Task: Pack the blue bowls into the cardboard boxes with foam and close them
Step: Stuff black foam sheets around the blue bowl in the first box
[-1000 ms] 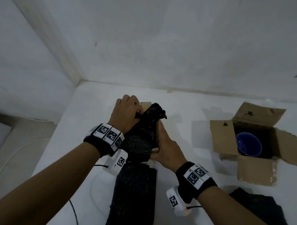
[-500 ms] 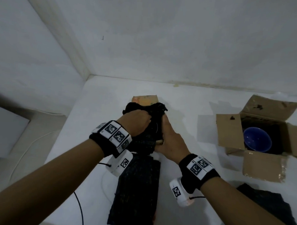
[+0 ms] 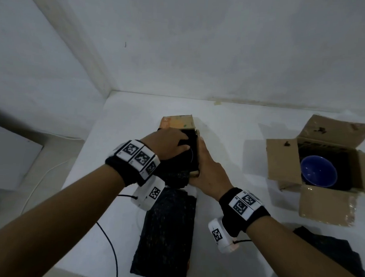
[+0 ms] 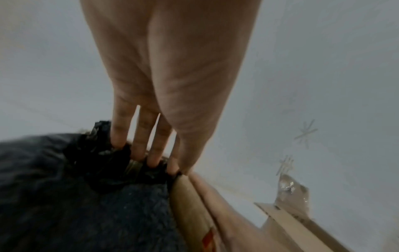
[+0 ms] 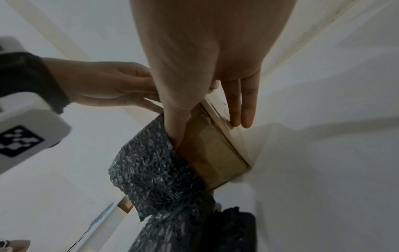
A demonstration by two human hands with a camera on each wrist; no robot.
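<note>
A small cardboard box (image 3: 178, 122) stands mid-table, stuffed with black foam (image 3: 176, 175) that spills over its near side. My left hand (image 3: 166, 147) presses down on the foam with straight fingers (image 4: 140, 146), their tips sunk into it. My right hand (image 3: 207, 168) holds the box's right wall (image 5: 215, 153), thumb inside against the foam (image 5: 146, 167), fingers (image 5: 241, 110) flat on the outside. Foam and hands hide what is inside this box. A second cardboard box (image 3: 284, 158) at the right stands open, with a blue bowl (image 3: 318, 174) on black foam inside.
A long black foam sheet (image 3: 168, 231) lies on the white table (image 3: 126, 119) in front of the small box. More black foam (image 3: 328, 253) lies at the lower right. A black cable (image 3: 111, 252) crosses the table's left edge. Walls close the table's back and left.
My left hand has pushed the foam bundle, which stood above the box, down into it. My right hand has stayed at the box's right side.
</note>
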